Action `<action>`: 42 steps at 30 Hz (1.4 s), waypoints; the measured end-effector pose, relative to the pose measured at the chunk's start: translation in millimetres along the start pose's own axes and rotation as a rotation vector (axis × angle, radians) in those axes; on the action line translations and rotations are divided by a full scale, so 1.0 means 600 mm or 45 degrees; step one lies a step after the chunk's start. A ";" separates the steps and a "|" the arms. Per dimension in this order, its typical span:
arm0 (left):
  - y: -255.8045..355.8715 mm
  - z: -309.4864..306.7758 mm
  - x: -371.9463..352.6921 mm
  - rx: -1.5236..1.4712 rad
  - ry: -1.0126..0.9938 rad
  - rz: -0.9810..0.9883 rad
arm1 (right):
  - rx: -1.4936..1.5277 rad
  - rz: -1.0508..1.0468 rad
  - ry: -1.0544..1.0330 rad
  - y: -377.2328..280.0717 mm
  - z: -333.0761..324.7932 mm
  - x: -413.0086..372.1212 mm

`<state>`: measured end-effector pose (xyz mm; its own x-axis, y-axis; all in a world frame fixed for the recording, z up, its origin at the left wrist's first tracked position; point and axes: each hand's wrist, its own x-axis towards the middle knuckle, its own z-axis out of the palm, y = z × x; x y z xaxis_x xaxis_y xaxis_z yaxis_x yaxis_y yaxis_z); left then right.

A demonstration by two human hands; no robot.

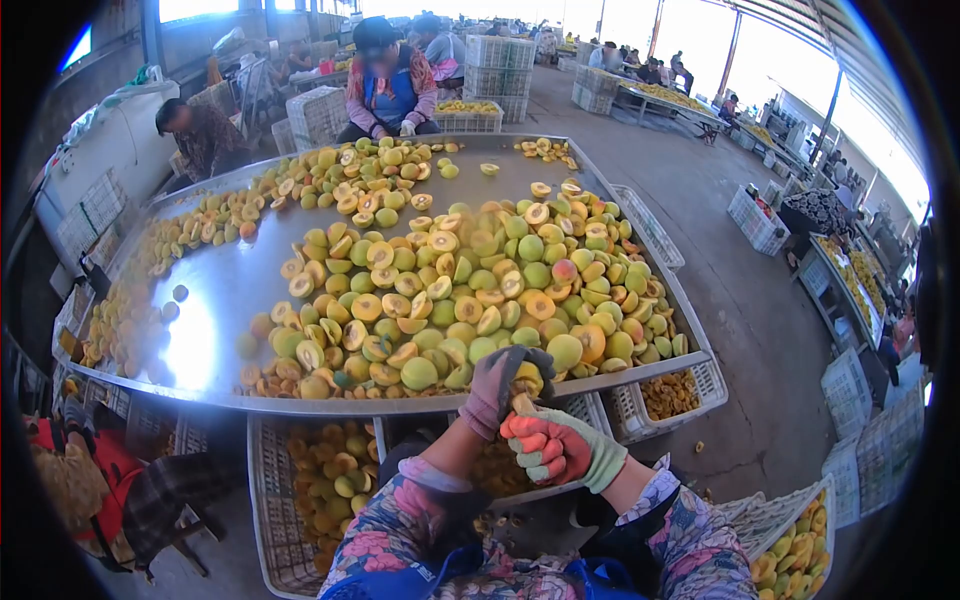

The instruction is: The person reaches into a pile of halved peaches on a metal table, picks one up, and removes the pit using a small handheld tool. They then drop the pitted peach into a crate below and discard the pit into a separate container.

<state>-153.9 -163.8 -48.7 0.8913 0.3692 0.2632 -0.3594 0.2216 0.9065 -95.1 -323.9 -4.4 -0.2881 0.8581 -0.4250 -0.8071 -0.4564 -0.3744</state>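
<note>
My left hand (494, 388), in a mauve and dark grey glove, is closed around a yellow peach piece (528, 379) just past the table's near edge. Right below it, my right hand (565, 447) wears an orange and pale green glove and makes a fist. A short tan tool handle (522, 404) sticks up from that fist toward the fruit; its working end is hidden. Beyond both hands lies a large heap of halved and whole peaches (440, 290), green to yellow, many with the pit side showing.
The raised metal table rim (300, 404) runs in front of me. Below stand a crate of peach halves (262, 500) and a crate of darker pieces (628, 410). Another crate (825, 520) stands at right. Co-workers sit at the far side (385, 85) and left (205, 140).
</note>
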 end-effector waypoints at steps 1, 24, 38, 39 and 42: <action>-0.006 0.000 0.000 -0.509 0.024 -0.279 | -0.032 -0.048 0.059 0.005 0.012 0.000; 0.069 -0.112 -0.097 1.086 0.440 0.044 | -2.422 -0.294 1.327 0.001 -0.069 -0.067; 0.160 -0.085 0.037 1.984 0.210 -0.185 | -2.151 -1.118 0.916 -0.004 -0.024 -0.016; 0.142 -0.079 0.087 1.966 0.169 -0.183 | -2.057 -1.059 0.964 -0.005 -0.029 -0.019; 0.075 -0.081 0.229 1.928 0.011 -0.408 | -1.947 -0.992 1.015 -0.017 -0.050 -0.030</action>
<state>-61.1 -58.9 12.2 0.8703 0.4926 0.0018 0.4509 -0.7981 0.3996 -66.1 -341.8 -17.9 0.5007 0.8580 0.1146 0.5956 -0.2454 -0.7649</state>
